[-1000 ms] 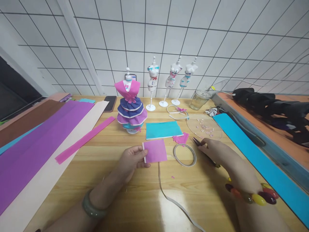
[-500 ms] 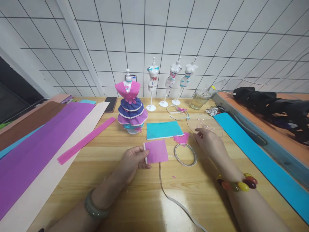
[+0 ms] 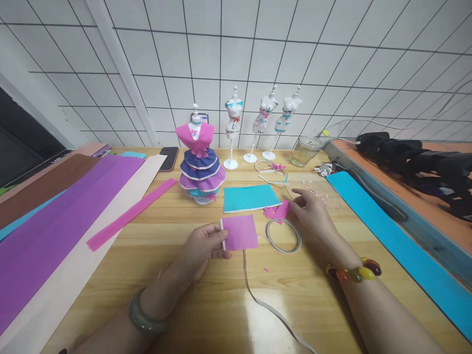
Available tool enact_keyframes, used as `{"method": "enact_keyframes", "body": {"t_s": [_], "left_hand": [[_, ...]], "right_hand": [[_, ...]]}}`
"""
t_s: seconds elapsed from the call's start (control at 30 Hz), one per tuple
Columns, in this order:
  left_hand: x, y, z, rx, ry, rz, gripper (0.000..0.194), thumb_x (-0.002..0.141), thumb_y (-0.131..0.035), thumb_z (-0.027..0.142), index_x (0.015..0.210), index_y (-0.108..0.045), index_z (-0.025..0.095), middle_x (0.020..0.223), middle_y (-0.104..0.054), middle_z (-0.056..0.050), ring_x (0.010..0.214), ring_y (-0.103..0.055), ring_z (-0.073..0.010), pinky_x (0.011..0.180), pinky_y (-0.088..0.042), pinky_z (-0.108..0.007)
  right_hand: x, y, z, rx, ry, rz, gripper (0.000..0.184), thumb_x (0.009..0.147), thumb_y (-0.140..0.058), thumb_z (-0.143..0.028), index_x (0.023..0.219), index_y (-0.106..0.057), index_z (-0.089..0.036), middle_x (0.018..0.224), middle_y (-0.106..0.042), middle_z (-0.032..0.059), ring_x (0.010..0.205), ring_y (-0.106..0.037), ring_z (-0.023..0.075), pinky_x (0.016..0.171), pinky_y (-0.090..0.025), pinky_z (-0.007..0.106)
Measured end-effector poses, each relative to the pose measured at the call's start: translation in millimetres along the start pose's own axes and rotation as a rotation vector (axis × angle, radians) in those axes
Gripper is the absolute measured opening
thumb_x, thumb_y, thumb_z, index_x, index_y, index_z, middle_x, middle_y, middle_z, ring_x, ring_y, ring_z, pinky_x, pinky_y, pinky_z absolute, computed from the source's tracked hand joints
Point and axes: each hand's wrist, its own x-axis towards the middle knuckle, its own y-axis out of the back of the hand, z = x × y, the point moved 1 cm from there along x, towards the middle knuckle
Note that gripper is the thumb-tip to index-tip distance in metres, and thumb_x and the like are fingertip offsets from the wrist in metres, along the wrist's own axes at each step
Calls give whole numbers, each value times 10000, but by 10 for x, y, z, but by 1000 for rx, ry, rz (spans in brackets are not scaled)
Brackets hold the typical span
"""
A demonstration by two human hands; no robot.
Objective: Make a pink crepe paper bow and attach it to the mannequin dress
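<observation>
Between thumb and fingers, my left hand (image 3: 206, 243) grips a small purple crepe-paper rectangle (image 3: 241, 232) by its left edge, which carries a white strip. My right hand (image 3: 311, 211) is open, thumb and forefinger apart, at the right side of a pink paper scrap (image 3: 282, 210); whether it touches the scrap I cannot tell. A pink paper flower (image 3: 270, 213) lies beside that scrap. Just below is a roll of narrow white tape (image 3: 268, 236), and a turquoise paper piece (image 3: 250, 198) with a white lower edge lies behind the purple one.
A dressed mini mannequin (image 3: 201, 162) and three bare-skirted ones, including this mannequin (image 3: 233, 118), stand toward the wall. A glass of liquid (image 3: 306, 151) is at back right. Paper strips line both sides, among them a blue strip (image 3: 391, 246). A pale ribbon (image 3: 273, 310) trails forward.
My right hand has moved left, from beside the clear round dish to the edge of the pink scrap. The left hand and purple paper have barely shifted.
</observation>
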Motion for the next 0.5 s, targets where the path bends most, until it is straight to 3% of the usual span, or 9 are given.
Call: {"method": "enact_keyframes", "body": {"t_s": [0.33,0.5], "left_hand": [[3,13,-9,-10,-12,-16,229,655,-693,332,732,-620,128,645,-567,2,532,-497,-67,510,-507,-222],[1,1,5,0,-24,11,233,641,-700,336,663,-607,124,522,-443,48,461,-407,-42,486,-503,-219]], "right_hand": [[-19,-40,-23,131,-24,1,517,755,-538,-414,1185,-499,-129,908,-626,96,680,-595,174,611,-475,307],[-80,3,-128,126,31,155,481,758,-544,-425,1158,-530,-158,963,-607,106,777,-585,202,652,-481,338]]}}
